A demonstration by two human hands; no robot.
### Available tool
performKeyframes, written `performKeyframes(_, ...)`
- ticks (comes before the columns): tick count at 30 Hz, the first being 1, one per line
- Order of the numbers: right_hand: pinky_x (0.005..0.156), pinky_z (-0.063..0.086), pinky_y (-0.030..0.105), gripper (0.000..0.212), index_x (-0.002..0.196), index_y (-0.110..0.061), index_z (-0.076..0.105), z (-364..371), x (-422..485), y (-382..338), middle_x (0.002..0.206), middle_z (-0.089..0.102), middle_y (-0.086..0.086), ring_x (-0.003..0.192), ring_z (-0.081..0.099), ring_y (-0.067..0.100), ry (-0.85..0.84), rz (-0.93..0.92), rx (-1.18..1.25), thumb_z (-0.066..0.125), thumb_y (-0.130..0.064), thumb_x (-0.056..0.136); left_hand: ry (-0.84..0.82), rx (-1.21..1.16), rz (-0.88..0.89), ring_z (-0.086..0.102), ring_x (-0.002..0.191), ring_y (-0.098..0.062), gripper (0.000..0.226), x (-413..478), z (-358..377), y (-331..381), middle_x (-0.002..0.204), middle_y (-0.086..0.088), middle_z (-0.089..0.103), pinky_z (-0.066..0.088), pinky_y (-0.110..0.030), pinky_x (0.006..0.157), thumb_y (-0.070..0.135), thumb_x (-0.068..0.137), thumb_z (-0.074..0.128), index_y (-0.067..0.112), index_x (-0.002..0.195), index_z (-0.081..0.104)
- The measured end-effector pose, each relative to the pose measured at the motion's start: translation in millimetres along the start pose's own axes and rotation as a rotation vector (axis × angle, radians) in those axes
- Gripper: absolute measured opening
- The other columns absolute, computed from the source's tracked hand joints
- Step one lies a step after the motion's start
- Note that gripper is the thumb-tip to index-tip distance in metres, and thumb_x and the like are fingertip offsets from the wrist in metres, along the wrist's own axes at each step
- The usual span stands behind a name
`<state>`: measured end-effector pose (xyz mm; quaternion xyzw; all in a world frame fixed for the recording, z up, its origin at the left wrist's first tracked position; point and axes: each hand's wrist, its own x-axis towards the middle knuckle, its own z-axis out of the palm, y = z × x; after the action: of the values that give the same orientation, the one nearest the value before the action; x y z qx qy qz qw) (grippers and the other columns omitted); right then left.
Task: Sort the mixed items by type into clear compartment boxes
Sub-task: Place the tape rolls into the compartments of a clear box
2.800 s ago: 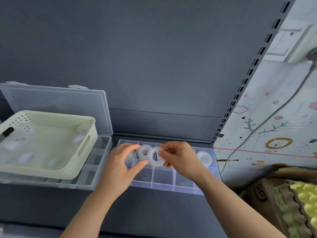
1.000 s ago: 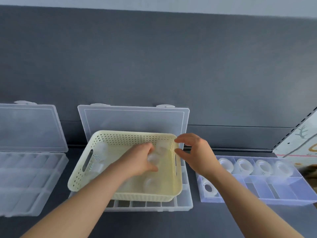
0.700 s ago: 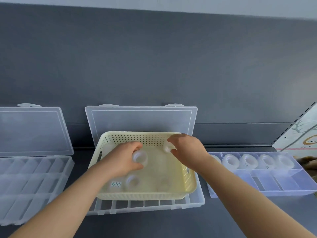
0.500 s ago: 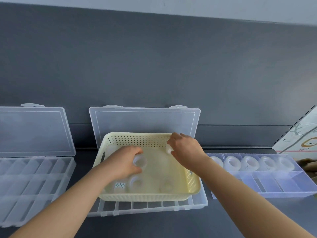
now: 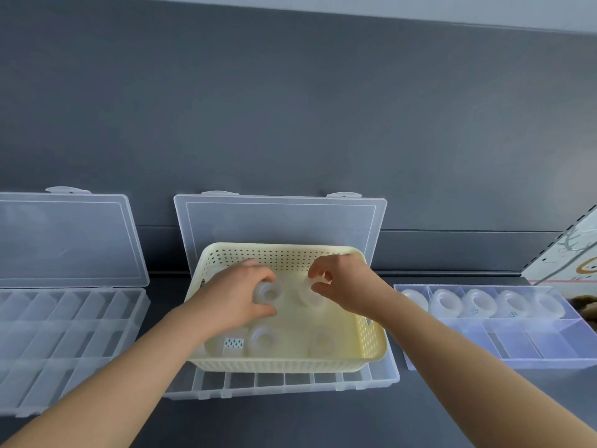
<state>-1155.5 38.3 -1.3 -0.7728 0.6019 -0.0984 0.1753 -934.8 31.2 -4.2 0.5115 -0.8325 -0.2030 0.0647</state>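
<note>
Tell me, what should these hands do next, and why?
The left hand grips one roll, the right hand pinches a second roll, both in the basket; the right-hand box holds a row of like rolls beside bare compartments. So probably lift both out toward that box.

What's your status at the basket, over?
Left hand gripping one translucent roll in the yellow basket. Right hand pinching a second roll. Five rolls already in right box. Nothing in the way.

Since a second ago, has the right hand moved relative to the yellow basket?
Yes. The right hand went leftward from outside the basket's right rim to inside it, now pinching a clear roll.
</note>
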Motion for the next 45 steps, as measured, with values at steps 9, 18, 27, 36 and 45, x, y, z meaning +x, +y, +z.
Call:
performKeyframes(9, 0.079, 0.05, 0.023, 0.026, 0.115, -0.018, 0.067, -6.4, -1.8, -3.2, 0.102, 0.066, -0.005, 0.087, 0.062, 0.013, -0.179, 0.075, 0.039, 0.062, -0.025, 0.09, -0.125, 0.203, 0.046, 0.06, 0.084, -0.008, 0.018, 2.0, 6.2, 3.1, 0.084, 0.013, 0.07, 0.043, -0.024, 0.071, 0.04, 0.082, 0.068, 0.024, 0.086, 0.075)
performKeyframes(18, 0.077, 0.046, 0.025, 0.022, 0.104, -0.024, 0.072, -1.1, -23.7, -13.6, 0.101, 0.063, -0.01, 0.085, 0.052, 0.011, -0.351, -0.012, -0.153, 0.066, -0.03, 0.083, 0.141, -0.196, -0.173, 0.062, 0.072, 0.001, 0.01, 13.2, -13.4, -10.3, 0.075, 0.015, 0.069, 0.051, -0.024, 0.067, 0.034, 0.078, 0.077, 0.025, 0.076, 0.075)
performKeyframes(27, 0.078, 0.059, 0.03, 0.018, 0.1, -0.021, 0.074, -35.2, -6.1, 3.4, 0.1, 0.071, -0.007, 0.08, 0.068, 0.012, -0.103, 0.143, 0.091, 0.069, -0.027, 0.083, 0.267, -0.022, -0.296, 0.043, 0.054, -0.022, 0.035, 38.0, -3.4, -11.6, 0.059, -0.011, 0.059, 0.045, -0.033, 0.058, 0.032, 0.086, 0.063, 0.005, 0.064, 0.063)
performKeyframes(36, 0.083, 0.049, 0.026, 0.029, 0.118, -0.029, 0.064, -9.0, 5.6, -5.8, 0.116, 0.065, -0.002, 0.098, 0.061, 0.017, -0.083, 0.113, -0.01, 0.051, -0.02, 0.093, -0.013, -0.055, -0.214, 0.053, 0.091, -0.015, 0.041, 32.2, -0.5, 1.3, 0.1, 0.006, 0.055, 0.048, -0.032, 0.076, 0.038, 0.073, 0.074, 0.019, 0.1, 0.049)
performKeyframes(45, 0.1, 0.043, 0.036, 0.072, 0.143, -0.025, 0.037, 10.7, -1.6, -15.7, 0.136, 0.048, -0.001, 0.119, 0.051, 0.021, -0.268, 0.102, 0.026, 0.065, -0.05, 0.082, -0.123, -0.032, -0.152, 0.052, 0.11, -0.015, 0.063, 31.9, 6.9, 8.6, 0.131, 0.005, 0.05, 0.046, -0.03, 0.086, 0.028, 0.075, 0.073, 0.024, 0.131, 0.043)
